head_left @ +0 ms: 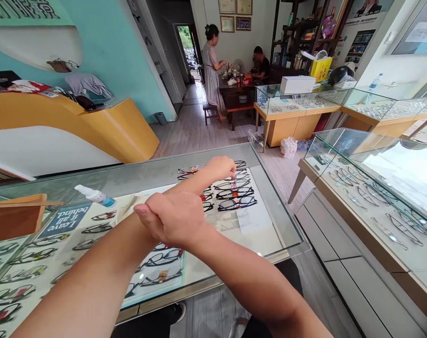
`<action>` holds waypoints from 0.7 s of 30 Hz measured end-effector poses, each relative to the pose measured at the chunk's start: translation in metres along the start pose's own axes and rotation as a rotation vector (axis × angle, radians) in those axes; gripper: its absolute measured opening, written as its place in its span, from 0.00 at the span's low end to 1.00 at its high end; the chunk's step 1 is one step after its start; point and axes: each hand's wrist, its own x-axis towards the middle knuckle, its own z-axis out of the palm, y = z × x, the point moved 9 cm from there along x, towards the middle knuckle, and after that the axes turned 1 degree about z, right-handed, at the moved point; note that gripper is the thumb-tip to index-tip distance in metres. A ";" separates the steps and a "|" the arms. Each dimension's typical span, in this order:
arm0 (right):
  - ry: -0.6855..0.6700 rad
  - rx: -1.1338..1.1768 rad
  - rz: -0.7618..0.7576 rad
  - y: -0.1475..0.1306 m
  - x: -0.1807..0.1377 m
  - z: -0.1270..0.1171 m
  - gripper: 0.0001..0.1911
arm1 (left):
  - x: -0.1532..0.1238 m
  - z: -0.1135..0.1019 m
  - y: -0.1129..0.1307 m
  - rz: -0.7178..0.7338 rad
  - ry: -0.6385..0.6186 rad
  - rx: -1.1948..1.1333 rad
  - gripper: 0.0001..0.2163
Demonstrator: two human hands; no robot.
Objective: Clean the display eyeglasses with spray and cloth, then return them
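My left hand (220, 167) reaches out over the glass top of the display counter (270, 206). Its fingers are curled under in a loose fist above rows of eyeglass frames (236, 192) inside the case. Whether anything is in it is hidden. My right hand (173, 219) crosses over from the right and is wrapped around my left forearm just behind the wrist. A small white spray bottle (94, 195) and a pale cloth (129, 207) lie on the glass to the left of my arms.
A blue sign (64, 219) and more frames lie in the case at left. Further glass counters (375, 183) stand to the right across a narrow aisle. A curved orange desk (118, 126) is at left. At a back table, one person stands and another sits.
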 end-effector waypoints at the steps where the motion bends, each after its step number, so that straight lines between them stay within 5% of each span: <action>1: 0.003 0.001 0.001 0.000 0.000 0.000 0.26 | 0.000 0.001 0.000 -0.004 -0.003 0.003 0.08; 21: 0.026 0.083 0.038 0.004 -0.001 0.006 0.27 | 0.011 -0.005 -0.018 -0.102 0.051 0.018 0.13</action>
